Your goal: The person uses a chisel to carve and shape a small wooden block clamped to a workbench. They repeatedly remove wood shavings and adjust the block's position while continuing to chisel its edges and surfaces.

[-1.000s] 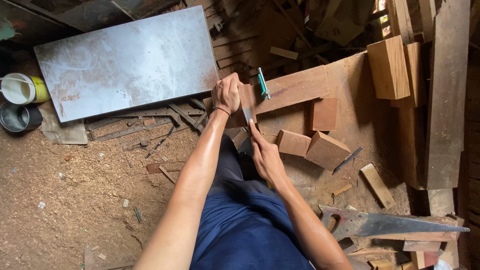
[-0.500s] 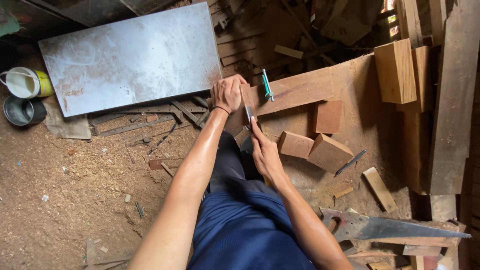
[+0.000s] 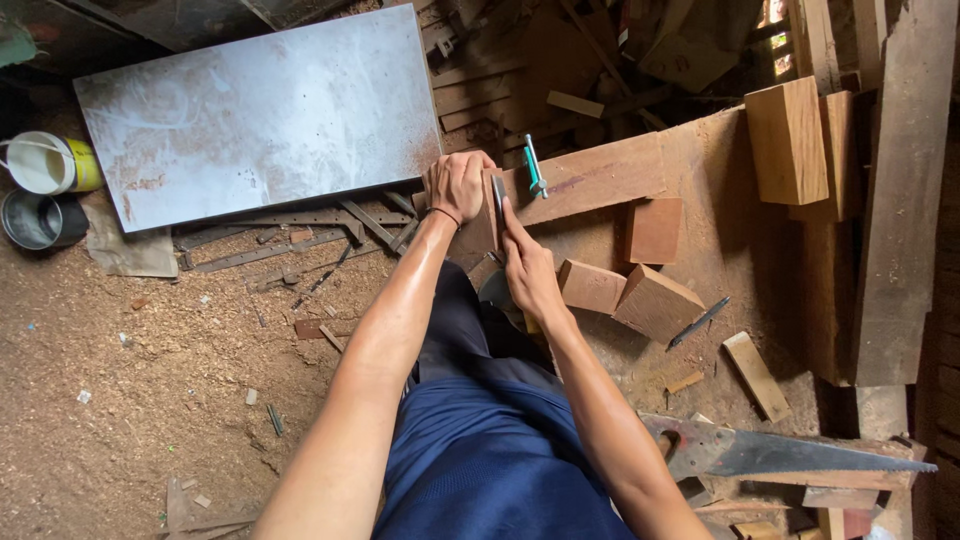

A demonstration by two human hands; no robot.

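Fingers of the left hand (image 3: 458, 185) curl over the near end of a long reddish-brown wooden plank (image 3: 585, 180), clamped down on it — by the look of it to pin the wood so it cannot shift. Just right of them, the right hand (image 3: 530, 272) has its fingers closed round a slim grey metal blade-like tool (image 3: 498, 198), its tip set on the plank right beside the left knuckles; whether it is a chisel or a knife I cannot tell.

Far left, a white and yellow paint tub (image 3: 48, 163) and a dark round tin (image 3: 30, 220) sit on the sawdust-covered floor (image 3: 130, 400), well apart from the work. A large grey scuffed metal sheet (image 3: 260, 115) lies flat beside them, thin metal strips along its near edge.

Right of the hands, a teal-handled pen-like marker (image 3: 533, 168) rests on top of the plank — within easy reach. The plank lies across a low brown board surface (image 3: 720, 200). Three small square-cut wooden offcuts (image 3: 655, 300) sit near the right wrist, pushed aside. A dark pencil-like stick (image 3: 698, 323) lies just beyond them. Further right, a thick pale wooden block (image 3: 788, 140) stands among boards, and a rusty hand saw (image 3: 770, 455) lies flat at the lower right, handle toward the person.
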